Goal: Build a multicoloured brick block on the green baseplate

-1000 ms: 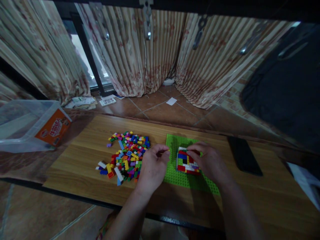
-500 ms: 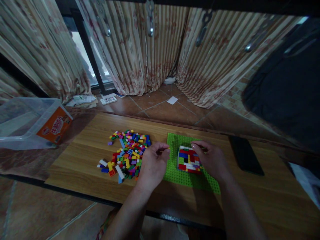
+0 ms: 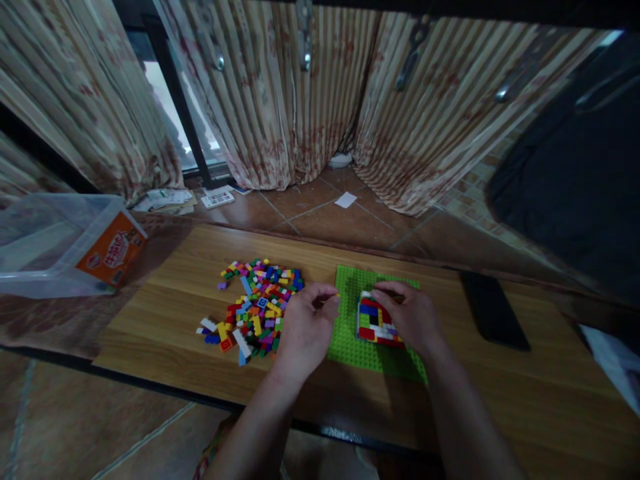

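Pinching a tiny yellow brick (image 3: 338, 295) in left hand (image 3: 307, 327), at nine o'clock from the brick build (image 3: 370, 312) on the green baseplate (image 3: 345, 337). Holding right hand (image 3: 414, 317) curled narrowly at the build's twelve-o'clock edge; cannot tell if gripping anything. Working above a wood-grain tabletop (image 3: 165, 300), with striped curtains (image 3: 300, 107) at twelve o'clock.

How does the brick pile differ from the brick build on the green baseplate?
The brick pile lies loose and scattered; the brick build is joined into a compact block.
The pile spreads wider than the build.
The pile sits on the wooden table, the build on the green baseplate.
Both are multicoloured.
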The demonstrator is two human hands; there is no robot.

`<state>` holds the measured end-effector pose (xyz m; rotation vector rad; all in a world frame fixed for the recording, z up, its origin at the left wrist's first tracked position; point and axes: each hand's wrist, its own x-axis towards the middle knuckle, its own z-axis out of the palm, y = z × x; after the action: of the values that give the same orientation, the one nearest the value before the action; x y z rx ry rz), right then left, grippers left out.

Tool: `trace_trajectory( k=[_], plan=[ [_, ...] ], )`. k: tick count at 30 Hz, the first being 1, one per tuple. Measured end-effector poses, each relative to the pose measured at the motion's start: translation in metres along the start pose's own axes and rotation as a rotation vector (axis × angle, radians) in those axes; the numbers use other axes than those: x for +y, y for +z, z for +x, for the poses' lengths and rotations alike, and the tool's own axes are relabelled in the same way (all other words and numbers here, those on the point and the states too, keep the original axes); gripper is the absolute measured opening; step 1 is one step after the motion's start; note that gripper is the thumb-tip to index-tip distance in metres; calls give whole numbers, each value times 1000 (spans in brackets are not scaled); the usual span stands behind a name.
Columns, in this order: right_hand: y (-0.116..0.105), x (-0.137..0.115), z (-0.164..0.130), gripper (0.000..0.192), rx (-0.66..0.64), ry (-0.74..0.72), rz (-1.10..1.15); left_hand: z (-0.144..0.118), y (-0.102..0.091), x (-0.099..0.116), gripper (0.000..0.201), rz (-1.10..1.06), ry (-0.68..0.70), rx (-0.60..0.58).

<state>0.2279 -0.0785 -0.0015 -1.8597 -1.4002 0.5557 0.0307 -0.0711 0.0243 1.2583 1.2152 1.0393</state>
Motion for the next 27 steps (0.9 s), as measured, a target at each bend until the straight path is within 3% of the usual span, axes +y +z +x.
trace_trajectory(
  k=[17,22,27],
  plan=[
    [3,-1,-1,21,-13,121,239,1,-2,-1,12,15,20,26],
    [1,1,-1,28,-28,190,296,0,-3,-1,13,14,20,16],
    [-4,-6,-4,32,101,105,254,-1,0,-3,15,-26,-5,11]
  ],
)
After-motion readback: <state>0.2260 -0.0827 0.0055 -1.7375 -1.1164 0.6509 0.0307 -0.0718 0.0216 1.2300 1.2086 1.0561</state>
